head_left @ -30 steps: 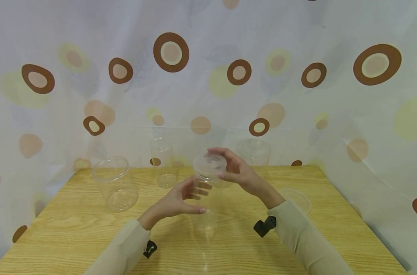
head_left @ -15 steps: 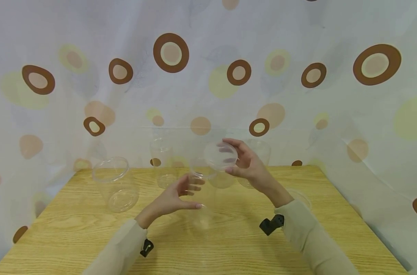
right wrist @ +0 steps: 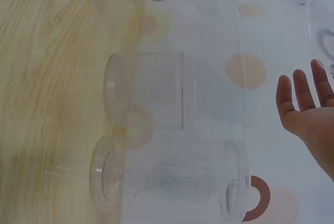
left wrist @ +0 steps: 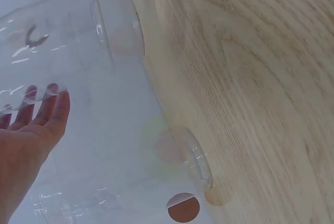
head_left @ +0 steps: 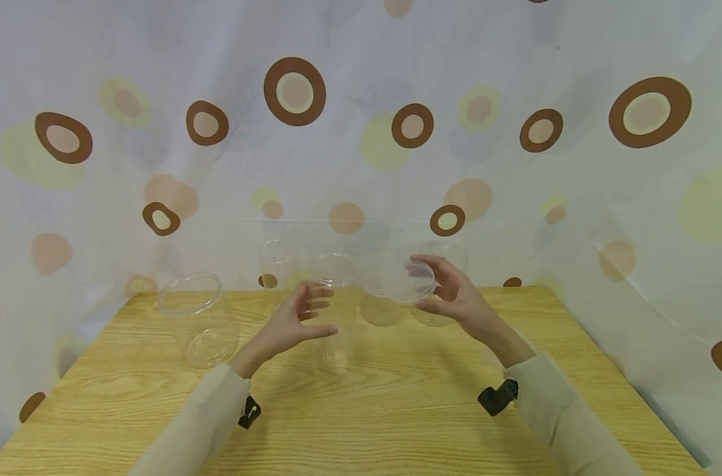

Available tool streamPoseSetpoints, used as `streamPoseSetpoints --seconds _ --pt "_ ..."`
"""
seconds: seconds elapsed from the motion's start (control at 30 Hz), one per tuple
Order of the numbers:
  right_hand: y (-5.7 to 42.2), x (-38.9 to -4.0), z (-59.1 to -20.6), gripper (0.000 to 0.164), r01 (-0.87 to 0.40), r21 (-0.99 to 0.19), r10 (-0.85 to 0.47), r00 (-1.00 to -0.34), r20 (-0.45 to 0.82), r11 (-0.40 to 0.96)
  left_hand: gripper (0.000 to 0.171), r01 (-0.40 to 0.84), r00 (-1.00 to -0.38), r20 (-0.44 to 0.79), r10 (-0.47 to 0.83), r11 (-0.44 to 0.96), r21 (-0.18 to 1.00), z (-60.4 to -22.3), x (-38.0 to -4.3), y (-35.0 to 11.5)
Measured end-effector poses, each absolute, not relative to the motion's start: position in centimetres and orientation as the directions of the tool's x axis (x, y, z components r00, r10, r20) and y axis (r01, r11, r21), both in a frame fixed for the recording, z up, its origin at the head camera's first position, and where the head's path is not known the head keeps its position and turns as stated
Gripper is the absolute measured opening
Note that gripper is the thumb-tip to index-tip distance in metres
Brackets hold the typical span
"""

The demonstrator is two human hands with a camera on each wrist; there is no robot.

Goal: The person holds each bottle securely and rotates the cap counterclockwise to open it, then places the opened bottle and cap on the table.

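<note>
The left hand (head_left: 289, 324) grasps a clear jar (head_left: 343, 304) around its side, thumb on the near face and fingers round the far one. The jar is upright and uncovered, left of centre over the desk (head_left: 361, 416); whether its base touches the wood I cannot tell. The right hand (head_left: 459, 304) pinches a clear lid (head_left: 417, 284) by its edge, tilted, to the right of the jar and apart from it.

The step in hand looks like managing jar and lid separately. To do it well, a light, even squeeze seems best, since the thin-looking wall could flex under the thumb. Setting the jar down calls for a level base, flat on the wood before the fingers loosen.

The lid is best held by its rim, clear of the middle jar (head_left: 382, 314) and the far right jar (head_left: 453, 250), which stand just beyond it. To the left, leave room for the tall jar (head_left: 274, 264) and the wide open jar (head_left: 197, 324); such see-through walls are easy to misjudge and knock.
</note>
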State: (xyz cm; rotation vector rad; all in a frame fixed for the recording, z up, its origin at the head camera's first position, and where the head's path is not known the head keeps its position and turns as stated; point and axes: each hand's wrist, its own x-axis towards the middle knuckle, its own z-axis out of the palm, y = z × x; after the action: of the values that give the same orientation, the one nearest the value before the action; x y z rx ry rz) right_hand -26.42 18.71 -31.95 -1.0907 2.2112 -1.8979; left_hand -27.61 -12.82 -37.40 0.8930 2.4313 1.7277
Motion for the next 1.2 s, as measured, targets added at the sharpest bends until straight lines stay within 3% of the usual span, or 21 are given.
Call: streamPoseSetpoints --seconds 0.4,1.2 --pt "21.8 -27.0 -35.1 0.063 -0.432 -0.873 -0.529 -0.808 0.261 0.229 0.076 0.366 -0.891 0.27 0.365 0.227 0.902 -37.2 -30.3 -12.6" --pt "25.7 -27.8 -39.0 0.068 -0.521 -0.656 -0.601 -0.789 0.126 0.547 0.084 0.297 -0.951 0.25 0.18 0.32 0.9 -38.3 -32.6 -10.7"
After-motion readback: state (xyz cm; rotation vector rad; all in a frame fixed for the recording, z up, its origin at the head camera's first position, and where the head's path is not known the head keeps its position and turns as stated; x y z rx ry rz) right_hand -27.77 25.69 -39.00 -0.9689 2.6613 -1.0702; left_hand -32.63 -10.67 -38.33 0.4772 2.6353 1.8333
